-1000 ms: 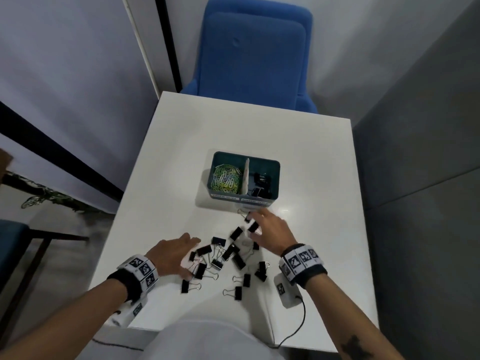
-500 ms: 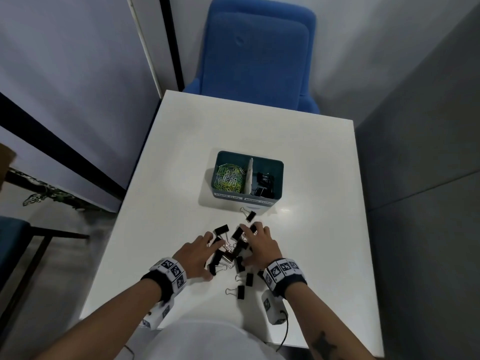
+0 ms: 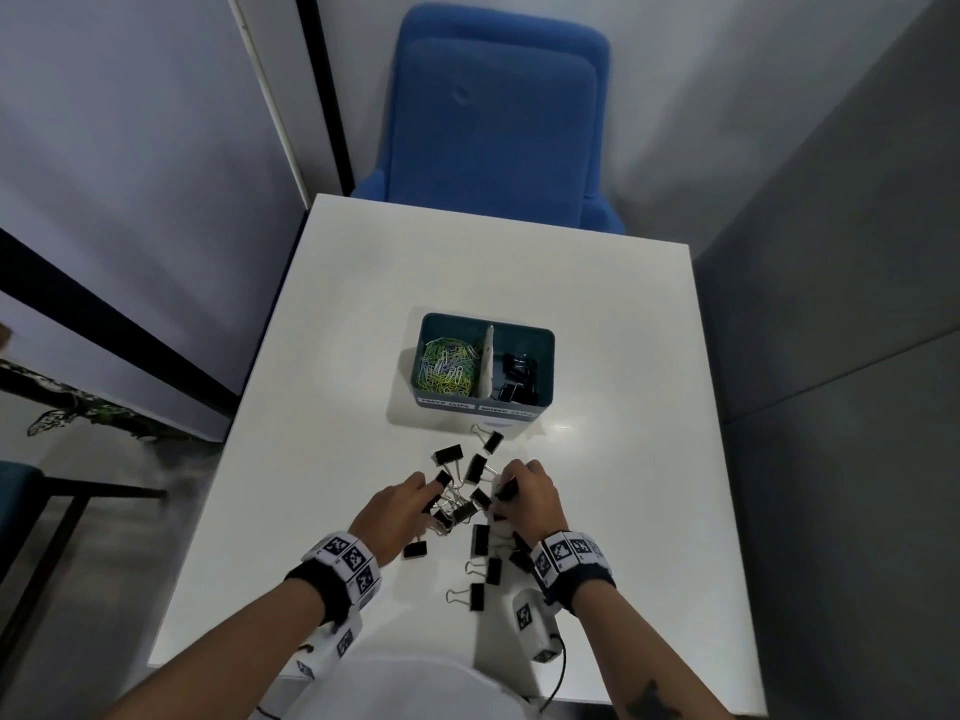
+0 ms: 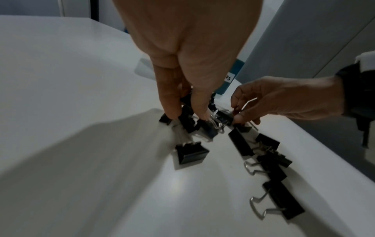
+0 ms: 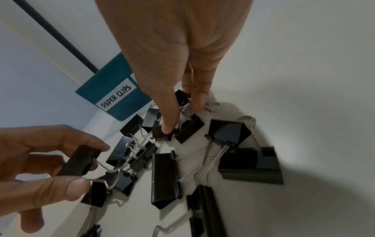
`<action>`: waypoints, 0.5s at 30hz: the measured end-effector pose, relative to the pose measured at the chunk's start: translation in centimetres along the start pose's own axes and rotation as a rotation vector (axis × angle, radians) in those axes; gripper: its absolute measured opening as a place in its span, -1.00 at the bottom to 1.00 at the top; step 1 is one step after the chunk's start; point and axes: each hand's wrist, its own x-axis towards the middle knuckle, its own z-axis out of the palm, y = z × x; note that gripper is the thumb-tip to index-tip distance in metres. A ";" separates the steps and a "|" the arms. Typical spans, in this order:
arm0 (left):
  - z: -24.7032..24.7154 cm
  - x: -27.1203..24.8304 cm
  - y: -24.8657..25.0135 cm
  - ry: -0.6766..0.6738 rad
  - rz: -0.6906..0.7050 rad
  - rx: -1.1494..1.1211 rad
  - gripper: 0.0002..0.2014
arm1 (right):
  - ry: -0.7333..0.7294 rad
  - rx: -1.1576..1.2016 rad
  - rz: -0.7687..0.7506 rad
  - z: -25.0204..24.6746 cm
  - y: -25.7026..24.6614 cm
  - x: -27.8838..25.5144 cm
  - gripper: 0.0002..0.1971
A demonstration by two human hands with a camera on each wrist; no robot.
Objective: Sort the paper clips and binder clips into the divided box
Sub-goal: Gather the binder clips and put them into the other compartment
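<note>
Pinching binder clips point(image 3: 464, 511) from table point(image 3: 332, 407) pile: left hand point(image 3: 395, 511) fingers, right hand point(image 3: 527, 498) fingers.

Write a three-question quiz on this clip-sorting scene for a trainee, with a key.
1. True or false: loose paper clips lie on the white table.
2. Which compartment of the divided box holds the paper clips: A left, B right?
3. Fill in: the left hand and the right hand both work in the pile of ____ clips.

Key
1. False: only black binder clips lie there.
2. A: the front label reads PAPER CLIPS.
3. binder.
</note>
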 end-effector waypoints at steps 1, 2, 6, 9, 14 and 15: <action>-0.4 0.2 0.3 0.037 0.024 0.007 -0.67 | 0.009 0.002 0.002 -0.2 0.1 -0.1 -0.72; -0.9 0.4 0.7 0.082 0.055 0.007 -0.72 | 0.026 0.002 0.003 -0.5 0.3 -0.3 -0.75; -4.6 2.8 3.5 0.261 0.180 -0.089 -0.83 | 0.119 -0.028 0.020 -1.9 0.3 -1.3 -0.76; -8.2 5.9 6.2 0.377 0.185 -0.189 -0.80 | 0.154 -0.044 0.003 -3.6 -0.3 -1.4 -0.73; -12.9 9.5 9.5 0.406 0.160 -0.287 -0.53 | 0.252 -0.032 -0.044 -8.4 -3.5 -0.2 -0.71; -13.2 9.7 9.6 0.383 0.152 -0.273 -0.50 | 0.282 -0.021 -0.059 -9.4 -4.1 0.2 -0.71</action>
